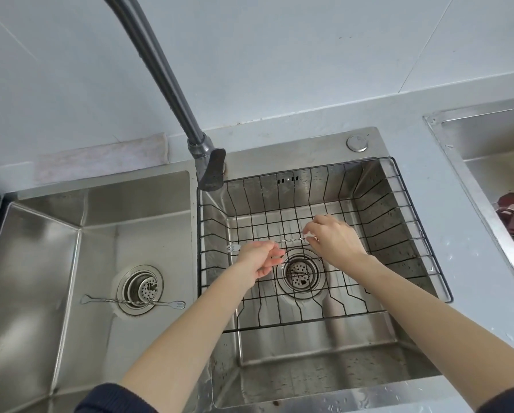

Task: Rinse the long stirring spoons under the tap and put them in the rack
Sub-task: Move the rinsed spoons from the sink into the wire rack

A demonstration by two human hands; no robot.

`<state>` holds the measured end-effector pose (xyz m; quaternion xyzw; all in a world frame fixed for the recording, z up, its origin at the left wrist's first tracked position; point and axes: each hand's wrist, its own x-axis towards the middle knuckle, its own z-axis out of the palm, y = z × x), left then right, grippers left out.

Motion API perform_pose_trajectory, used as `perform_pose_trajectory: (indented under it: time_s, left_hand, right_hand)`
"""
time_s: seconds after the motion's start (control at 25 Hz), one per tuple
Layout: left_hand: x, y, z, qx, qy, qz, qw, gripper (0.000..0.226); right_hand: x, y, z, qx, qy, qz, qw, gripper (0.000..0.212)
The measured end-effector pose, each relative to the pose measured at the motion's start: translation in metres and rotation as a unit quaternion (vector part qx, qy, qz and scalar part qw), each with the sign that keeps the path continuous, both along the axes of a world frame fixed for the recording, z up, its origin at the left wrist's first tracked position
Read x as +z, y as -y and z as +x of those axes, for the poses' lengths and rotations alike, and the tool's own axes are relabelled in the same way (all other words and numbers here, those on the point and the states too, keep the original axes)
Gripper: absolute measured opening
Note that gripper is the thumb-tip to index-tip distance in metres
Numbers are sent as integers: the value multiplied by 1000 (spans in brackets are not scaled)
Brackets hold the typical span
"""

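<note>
The step in hand looks to be setting a rinsed spoon (291, 240) down into the rack (422, 242), and it goes best if the spoon is kept level and laid across several of the rack's floor wires rather than along a gap, since so thin a twisted stem could slip between them and fall toward the drain (300, 272) below; both ends should come down together, the fingers letting go only once the stem rests on wire; the left hand (257, 260) pinches the stem near its forked end, which pokes out just past the fingers toward the left wall of the rack, its other fingers loosely curled; the right hand (334, 238) pinches the far end with its fingers curled round it, so the bowl of that end is hidden; the spoon spans the gap between the two hands, roughly level, over the middle of the rack floor; whether it touches the wires I cannot tell; no water shows at the tap (209, 171); a second spoon (133, 302) lies across the drain of the left sink (41, 239), well apart from both hands, and by its place it seems not yet rinsed.
</note>
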<state>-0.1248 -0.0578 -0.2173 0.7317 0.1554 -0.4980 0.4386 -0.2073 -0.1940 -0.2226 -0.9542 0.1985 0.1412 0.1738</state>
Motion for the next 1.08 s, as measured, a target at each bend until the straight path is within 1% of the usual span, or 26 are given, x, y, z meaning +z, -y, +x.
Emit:
perform_pose_trajectory:
  time_s: [0.08, 0.16, 0.2, 0.28, 0.32, 0.36, 0.48, 0.56, 0.64, 0.84, 1.08]
  left_hand:
    - [10, -1, 1, -44, 23, 0, 999, 16]
    - [20, -4, 0, -125, 70, 8, 990, 16]
    - [23, -7, -1, -184, 111, 16, 976, 20]
    - [28, -13, -1, -303, 215, 51, 927, 27]
    - [34, -17, -2, -341, 257, 68, 902, 30]
    - [39, -21, -4, -363, 284, 76, 884, 32]
    - [55, -36, -7, -388, 316, 73, 863, 39]
    - [62, -46, -7, -410, 343, 77, 842, 42]
    - [69, -60, -6, -414, 370, 76, 829, 43]
    - [75, -103, -2, -405, 414, 69, 812, 43]
    - [75, -158, 17, -364, 426, 101, 822, 43]
  right_hand:
    - [5, -3, 0, 4, -2, -8, 1000, 26]
    - [11, -6, 0, 10, -4, -16, 1000, 26]
    - [16, -9, -1, 12, -4, -19, 1000, 27]
    - [24, -15, -2, 18, -3, -25, 1000, 29]
    - [29, -19, -3, 23, -1, -31, 999, 31]
    - [34, -23, -4, 28, 0, -37, 999, 32]
    - [50, -36, -7, 42, 3, -53, 998, 34]
    - [61, -46, -8, 47, 7, -60, 997, 36]
    - [72, -59, -9, 48, 17, -59, 997, 38]
    - [87, -103, -2, 57, 40, -53, 996, 39]
    - [92, -152, 11, 74, 49, -46, 995, 40]
